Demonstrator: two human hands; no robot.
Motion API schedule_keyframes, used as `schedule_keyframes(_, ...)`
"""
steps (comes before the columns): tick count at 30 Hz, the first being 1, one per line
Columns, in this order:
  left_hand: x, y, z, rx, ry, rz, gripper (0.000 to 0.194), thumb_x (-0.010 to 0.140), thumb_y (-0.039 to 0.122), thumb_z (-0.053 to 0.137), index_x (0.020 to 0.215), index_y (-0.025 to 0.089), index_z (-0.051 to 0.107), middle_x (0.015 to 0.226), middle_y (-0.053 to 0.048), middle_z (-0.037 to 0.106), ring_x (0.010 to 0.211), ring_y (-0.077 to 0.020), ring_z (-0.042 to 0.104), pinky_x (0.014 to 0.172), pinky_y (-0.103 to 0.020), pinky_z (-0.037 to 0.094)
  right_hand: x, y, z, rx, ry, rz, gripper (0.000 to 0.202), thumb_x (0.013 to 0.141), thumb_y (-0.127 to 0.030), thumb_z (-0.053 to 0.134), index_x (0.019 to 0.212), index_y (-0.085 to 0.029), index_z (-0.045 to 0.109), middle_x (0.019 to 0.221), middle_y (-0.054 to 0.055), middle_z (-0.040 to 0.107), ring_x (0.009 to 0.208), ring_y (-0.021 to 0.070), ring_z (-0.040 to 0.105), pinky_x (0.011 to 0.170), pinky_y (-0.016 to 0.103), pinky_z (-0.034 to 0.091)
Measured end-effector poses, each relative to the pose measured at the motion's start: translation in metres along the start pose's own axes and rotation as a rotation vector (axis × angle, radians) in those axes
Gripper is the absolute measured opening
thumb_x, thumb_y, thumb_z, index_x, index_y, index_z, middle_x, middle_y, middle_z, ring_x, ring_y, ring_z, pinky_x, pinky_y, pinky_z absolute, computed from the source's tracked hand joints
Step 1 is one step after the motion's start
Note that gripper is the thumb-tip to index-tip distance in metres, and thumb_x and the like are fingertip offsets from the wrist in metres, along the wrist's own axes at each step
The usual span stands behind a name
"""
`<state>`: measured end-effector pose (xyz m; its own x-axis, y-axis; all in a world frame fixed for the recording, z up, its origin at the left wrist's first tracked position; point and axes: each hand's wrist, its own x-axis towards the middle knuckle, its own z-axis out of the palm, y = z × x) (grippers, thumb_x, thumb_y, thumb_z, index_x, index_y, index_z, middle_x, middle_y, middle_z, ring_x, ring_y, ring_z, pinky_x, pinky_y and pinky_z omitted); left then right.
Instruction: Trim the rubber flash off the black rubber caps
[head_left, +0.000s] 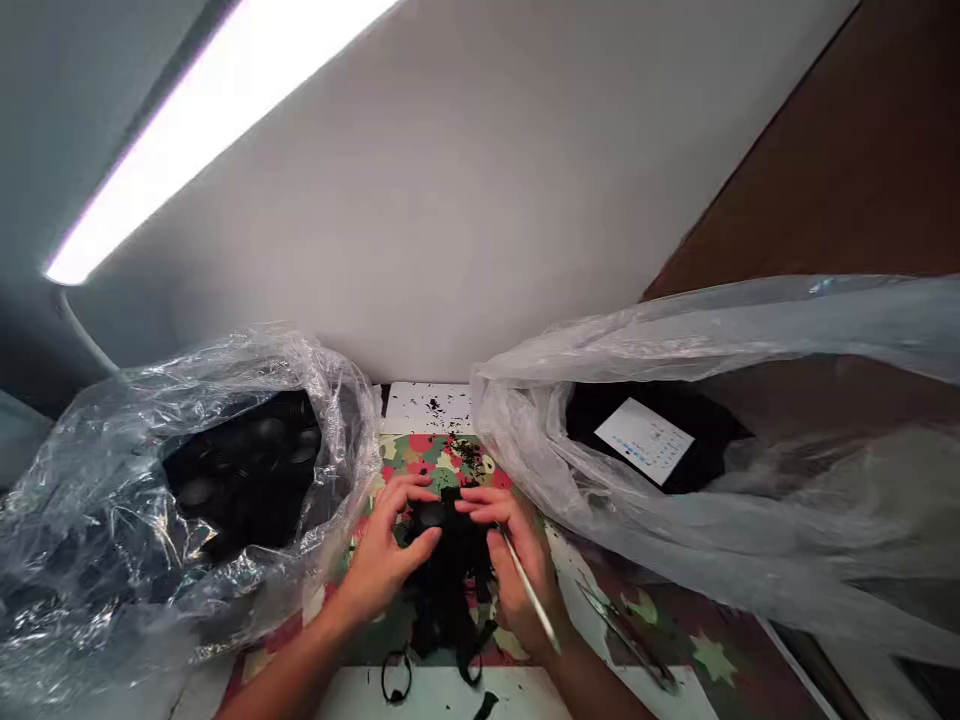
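Observation:
Black parts and scraps (450, 570) lie in a dark heap on a patterned mat (409, 455). My left hand (391, 545) is at the heap's left side, fingers curved and apart, touching or just over a round black piece (431, 514). At the right side is my right hand (521, 560), with a thin pale stick-like tool (534, 598) held in it, pointing down toward the wrist. Its fingertips reach over the heap's upper right edge. Whether the fingertips grip any black piece is too dark to tell.
A clear plastic bag (341, 400) with round black parts (247, 470) stands left. Another open bag (525, 430) at right holds black material and a white label (645, 440). Metal scissors or tweezers (626, 635) lie right of my wrist. A black loop (396, 677) is near the front.

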<state>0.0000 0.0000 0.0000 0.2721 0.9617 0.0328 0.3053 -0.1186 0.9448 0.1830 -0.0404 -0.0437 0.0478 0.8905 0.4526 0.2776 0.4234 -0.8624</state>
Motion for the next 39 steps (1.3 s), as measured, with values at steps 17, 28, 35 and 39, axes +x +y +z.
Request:
schedule_keyframes(17,0.006,-0.001,-0.009,0.167,-0.249,0.068,0.036,0.079,0.025,0.062,0.114,0.020,0.070,0.111,-0.006,0.078,0.101,-0.0255,0.070,0.091,-0.037,0.053,0.023,0.001,-0.004,-0.398,-0.472,0.018,0.032,0.101,-0.015,0.050,0.072,-0.024,0.039,0.073,-0.002,0.056,0.071,0.0169,0.052,0.065,0.027,0.036)
schedule_keyframes(28,0.011,-0.007,-0.016,0.179,-0.458,0.077,0.032,0.091,0.037,0.064,0.118,0.022,0.071,0.112,-0.009,0.074,0.100,-0.0270,0.065,0.093,-0.039,0.047,0.018,0.001,-0.004,-0.411,-0.500,-0.185,0.035,0.100,-0.014,0.048,0.067,-0.021,0.036,0.068,-0.004,0.051,0.066,0.0138,0.044,0.067,0.027,0.032)
schedule_keyframes(35,0.002,-0.001,0.008,-0.220,-0.201,-0.085,0.034,0.086,0.056,0.067,0.082,0.022,0.066,0.077,-0.001,0.063,0.077,-0.0212,0.055,0.073,-0.030,0.044,0.014,-0.011,0.004,-0.546,-0.288,-0.433,0.028,0.086,-0.002,0.049,0.067,-0.021,0.043,0.063,-0.004,0.047,0.065,0.0147,0.039,0.069,0.030,0.029)
schedule_keyframes(39,0.005,0.006,0.018,-0.538,-0.005,-0.190,0.046,0.077,0.065,0.075,0.074,0.020,0.064,0.076,-0.002,0.063,0.076,-0.0196,0.054,0.073,-0.029,0.044,0.005,-0.014,0.010,-0.533,-0.248,-0.531,0.027,0.084,-0.001,0.050,0.067,-0.021,0.044,0.063,-0.003,0.050,0.066,0.0152,0.040,0.069,0.031,0.029)
